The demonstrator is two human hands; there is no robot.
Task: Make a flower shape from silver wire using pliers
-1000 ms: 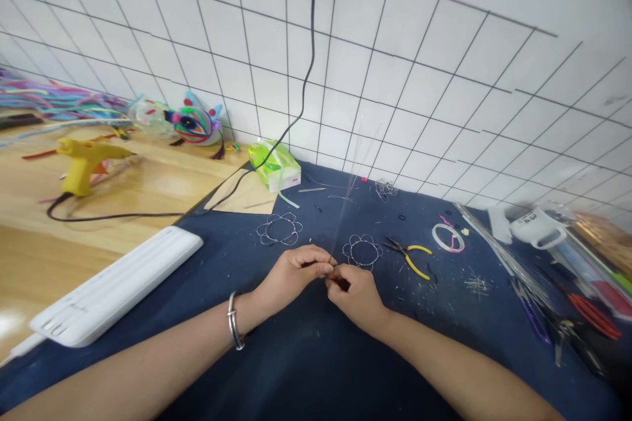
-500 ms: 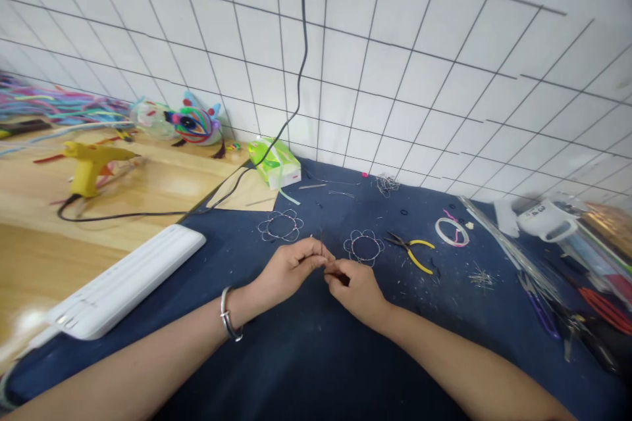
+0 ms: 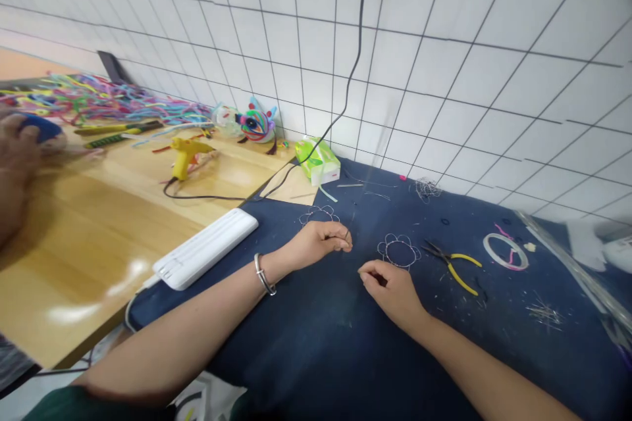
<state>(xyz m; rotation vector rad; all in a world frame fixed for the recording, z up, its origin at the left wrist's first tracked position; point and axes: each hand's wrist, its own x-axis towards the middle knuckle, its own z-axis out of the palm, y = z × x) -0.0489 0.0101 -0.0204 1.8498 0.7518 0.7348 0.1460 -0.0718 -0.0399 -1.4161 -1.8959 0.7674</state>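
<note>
My left hand (image 3: 323,243), with a silver bangle at the wrist, is closed in a pinch over the dark blue cloth (image 3: 316,342). A thin wire (image 3: 353,216) shows faintly at its fingertips. To its right, a small gap apart, my right hand (image 3: 392,286) has thumb and forefinger pressed together; anything between them is too small to make out. Just beyond the right hand lies a flower-shaped wire ring (image 3: 400,252) with looped petals. A second such wire ring (image 3: 320,212) is partly hidden behind my left hand. Pliers with yellow handles (image 3: 457,266) lie spread to the right.
A white power strip (image 3: 207,247), yellow glue gun (image 3: 185,156) and tissue pack (image 3: 318,161) stand left and behind. At right are a white ring spool (image 3: 506,251) and wire clippings (image 3: 546,314). Another person's hand (image 3: 17,151) holds something blue at far left.
My hands have come apart from touching at the fingertips. The view has swung left, bringing another person's hand and more of the wooden table into sight.
</note>
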